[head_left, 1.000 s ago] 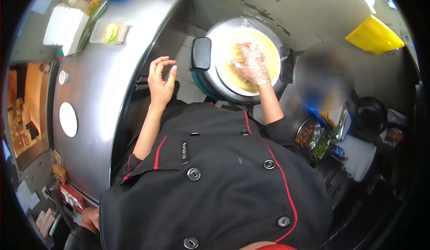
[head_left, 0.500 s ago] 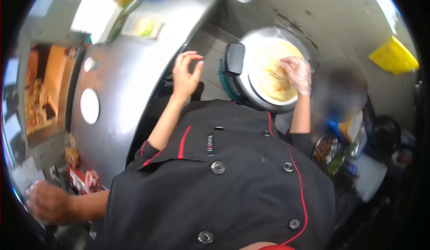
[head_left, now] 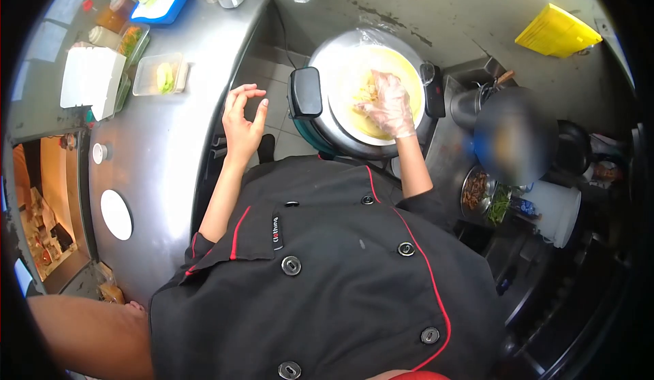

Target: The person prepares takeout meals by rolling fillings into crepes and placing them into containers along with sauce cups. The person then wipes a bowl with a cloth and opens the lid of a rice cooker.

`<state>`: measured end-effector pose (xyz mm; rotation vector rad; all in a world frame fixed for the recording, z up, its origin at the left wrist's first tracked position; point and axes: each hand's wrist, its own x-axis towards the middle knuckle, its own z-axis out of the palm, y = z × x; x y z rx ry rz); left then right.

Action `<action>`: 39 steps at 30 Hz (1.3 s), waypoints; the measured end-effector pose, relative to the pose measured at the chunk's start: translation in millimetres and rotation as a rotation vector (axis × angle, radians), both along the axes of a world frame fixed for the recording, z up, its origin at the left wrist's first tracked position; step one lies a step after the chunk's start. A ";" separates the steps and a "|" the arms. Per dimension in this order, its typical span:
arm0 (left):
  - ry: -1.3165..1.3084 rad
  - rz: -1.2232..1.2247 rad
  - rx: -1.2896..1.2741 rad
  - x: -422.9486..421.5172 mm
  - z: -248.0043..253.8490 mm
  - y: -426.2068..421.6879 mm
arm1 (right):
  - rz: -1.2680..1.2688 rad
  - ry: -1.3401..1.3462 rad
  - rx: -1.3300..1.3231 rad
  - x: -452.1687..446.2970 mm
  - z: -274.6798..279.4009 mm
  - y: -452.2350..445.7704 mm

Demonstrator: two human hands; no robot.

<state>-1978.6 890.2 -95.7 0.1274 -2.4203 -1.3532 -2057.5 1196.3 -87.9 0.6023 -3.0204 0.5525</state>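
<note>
The scene is bright, with white light glaring off the steel table (head_left: 153, 141) in a broad, washed-out streak. The white container (head_left: 90, 80) is nearly bleached of detail, and the left side of the pot's (head_left: 320, 56) interior burns out to white. Highlights glint on the clear glove (head_left: 390, 104). Warmer orange light fills the opening (head_left: 54, 189) at far left, while the lower right sinks into deep shadow. Wide-angle distortion bows the table edge, and black vignetting rounds off the corners. A soft round smear blurs the area right of the pot; the jacket's (head_left: 327, 264) buttons stay crisp.
</note>
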 end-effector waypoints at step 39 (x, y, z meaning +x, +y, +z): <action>0.047 -0.211 -0.041 -30.2 -8.9 45.1 | 0.008 0.012 0.011 27.0 -32.6 52.3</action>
